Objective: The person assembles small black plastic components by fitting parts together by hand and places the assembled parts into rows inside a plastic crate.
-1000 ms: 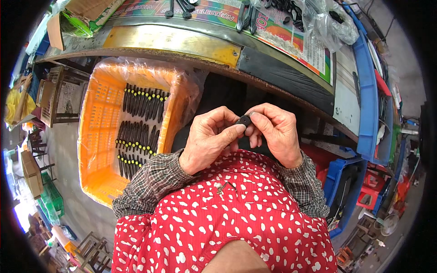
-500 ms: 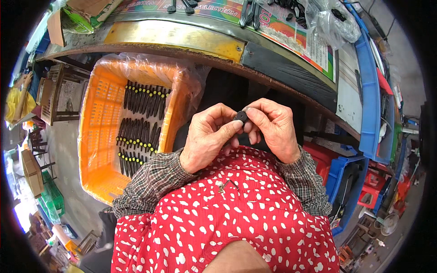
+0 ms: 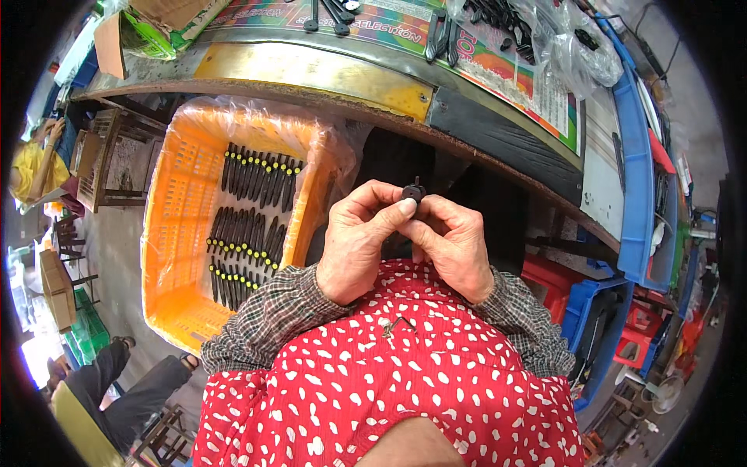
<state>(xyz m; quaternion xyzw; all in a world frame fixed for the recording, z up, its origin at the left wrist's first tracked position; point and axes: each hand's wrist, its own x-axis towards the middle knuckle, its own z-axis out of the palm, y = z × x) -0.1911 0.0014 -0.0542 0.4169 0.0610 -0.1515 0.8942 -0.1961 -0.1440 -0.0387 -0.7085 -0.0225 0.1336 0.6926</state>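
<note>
Between my hands, over my lap, is a small black part with a rounded end (image 3: 413,191) and a thin dark pin-like bit sticking up from it. My left hand (image 3: 362,233) pinches it between thumb and fingers. Pressed against its lower right side are the fingers of my right hand (image 3: 451,241), closed in a pinch; most of the part is hidden by my fingers. To the left stands an orange basket (image 3: 167,226) lined with clear plastic. Inside lie rows of slim black pieces (image 3: 257,177) with yellow round spots.
The workbench (image 3: 311,70) curves across ahead of me, bearing black parts (image 3: 443,39) and a clear plastic bag (image 3: 591,58). Blue bins (image 3: 650,187) stand at the right, with red stools (image 3: 642,327) below. Another person's legs (image 3: 132,397) show at the lower left.
My right hand has moved left and down, its fingers now below the part. A thin pin-like bit now shows above the part. Another person's legs have come into view at lower left.
</note>
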